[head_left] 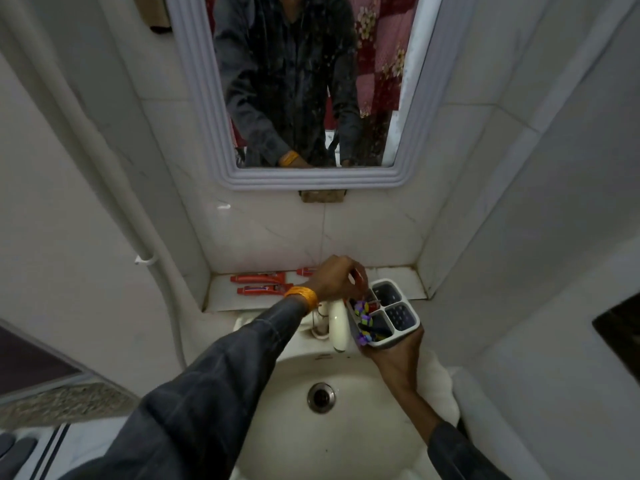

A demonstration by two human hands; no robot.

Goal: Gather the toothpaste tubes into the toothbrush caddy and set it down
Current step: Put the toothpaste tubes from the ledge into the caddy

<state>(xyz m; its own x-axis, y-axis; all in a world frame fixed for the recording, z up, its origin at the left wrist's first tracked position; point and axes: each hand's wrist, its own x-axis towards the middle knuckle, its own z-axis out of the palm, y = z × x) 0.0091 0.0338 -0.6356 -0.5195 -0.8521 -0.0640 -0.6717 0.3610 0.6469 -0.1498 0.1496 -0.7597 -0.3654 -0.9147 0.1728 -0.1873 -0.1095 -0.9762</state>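
Note:
My right hand (pixel 394 355) grips the white toothbrush caddy (pixel 412 322) from below and holds it tilted above the basin, right of the tap. The caddy has several compartments; toothbrushes with purple parts (pixel 365 320) sit in the left ones. My left hand (pixel 337 277) reaches over the caddy's left side, its fingers closed on a red toothpaste tube (pixel 373 307) whose lower end is in a compartment. Three more red toothpaste tubes lie on the ledge (pixel 405 273): a long one (pixel 258 279), one in front of it (pixel 263 289), and one partly hidden behind my left hand (pixel 305 271).
A white tap (pixel 338 323) stands between my hands, close to the caddy. Below it is the white basin (pixel 294 427) with its drain (pixel 321 397). A mirror (pixel 304 81) hangs on the tiled wall above the ledge. A pipe (pixel 114 174) runs down the left wall.

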